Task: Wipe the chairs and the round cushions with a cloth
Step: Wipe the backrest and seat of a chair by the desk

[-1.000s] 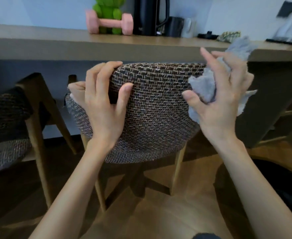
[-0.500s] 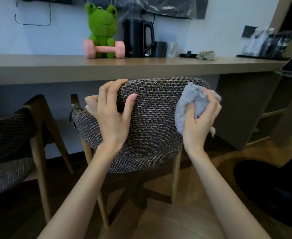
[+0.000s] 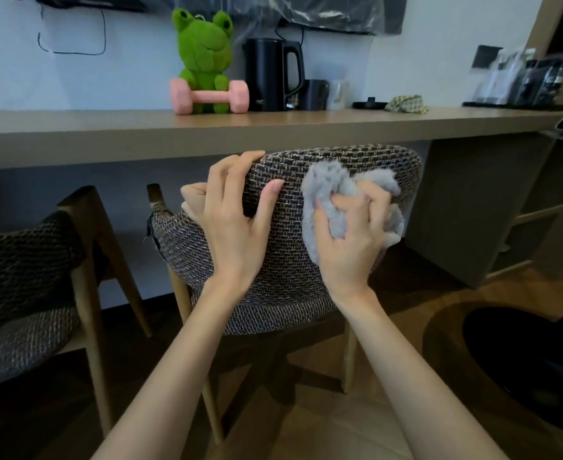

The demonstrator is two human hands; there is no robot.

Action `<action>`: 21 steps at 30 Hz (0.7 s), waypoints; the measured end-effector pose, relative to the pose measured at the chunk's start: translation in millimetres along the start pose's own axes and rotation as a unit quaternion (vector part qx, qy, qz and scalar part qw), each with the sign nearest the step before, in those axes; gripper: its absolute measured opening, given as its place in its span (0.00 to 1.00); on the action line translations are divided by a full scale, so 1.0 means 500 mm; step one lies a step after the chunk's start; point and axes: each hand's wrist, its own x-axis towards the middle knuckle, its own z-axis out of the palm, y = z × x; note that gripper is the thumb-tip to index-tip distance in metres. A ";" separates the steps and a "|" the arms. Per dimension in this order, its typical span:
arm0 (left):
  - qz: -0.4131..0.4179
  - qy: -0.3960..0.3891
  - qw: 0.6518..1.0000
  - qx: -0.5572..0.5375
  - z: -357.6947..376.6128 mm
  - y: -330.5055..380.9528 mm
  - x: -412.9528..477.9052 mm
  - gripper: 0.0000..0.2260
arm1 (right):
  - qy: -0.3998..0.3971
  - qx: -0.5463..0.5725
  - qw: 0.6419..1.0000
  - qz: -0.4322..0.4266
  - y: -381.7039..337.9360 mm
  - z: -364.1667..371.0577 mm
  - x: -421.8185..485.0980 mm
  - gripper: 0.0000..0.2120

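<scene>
The grey fluffy cloth (image 3: 323, 190) is bunched against the rear face of a woven chair backrest (image 3: 283, 273), near its top edge and right of centre. The chair stands on wooden legs, pushed in under a long brown worktop (image 3: 107, 134) along a pale wall. On the worktop sit a green frog plush (image 3: 203, 54) behind a pink dumbbell (image 3: 208, 96), a black kettle (image 3: 268, 74) just to the right, two mugs (image 3: 316, 89) and a small checked cloth (image 3: 406, 103). A second woven chair (image 3: 24, 277) stands to the left, over a wooden floor (image 3: 306, 426).

The right hand (image 3: 349, 244) presses the cloth to the weave, its fingers (image 3: 376, 204) clenched into the folds. The left hand (image 3: 236, 227) grasps the backrest: its fingers (image 3: 240, 164) hook over the top edge and the thumb lies on the rear face. Both forearms reach up from below.
</scene>
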 end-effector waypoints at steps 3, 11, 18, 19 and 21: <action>-0.004 -0.006 1.000 -0.007 -0.003 0.006 -0.001 0.19 | -0.078 -0.019 0.997 0.002 0.017 -0.026 -0.071 0.14; -0.015 -0.025 0.999 -0.023 -0.018 0.012 0.000 0.19 | 0.048 0.037 0.998 0.033 -0.024 -0.032 0.107 0.08; 0.010 -0.013 1.000 -0.013 -0.025 0.000 0.007 0.17 | 0.005 -0.016 0.999 0.031 0.032 -0.018 -0.024 0.09; 0.010 -0.012 1.000 -0.016 -0.025 0.000 0.006 0.17 | -0.037 -0.025 0.998 0.037 0.050 -0.029 -0.073 0.10; 0.006 -0.011 1.000 -0.019 -0.022 -0.001 0.003 0.17 | -0.132 -0.046 0.987 0.083 0.077 -0.059 -0.172 0.10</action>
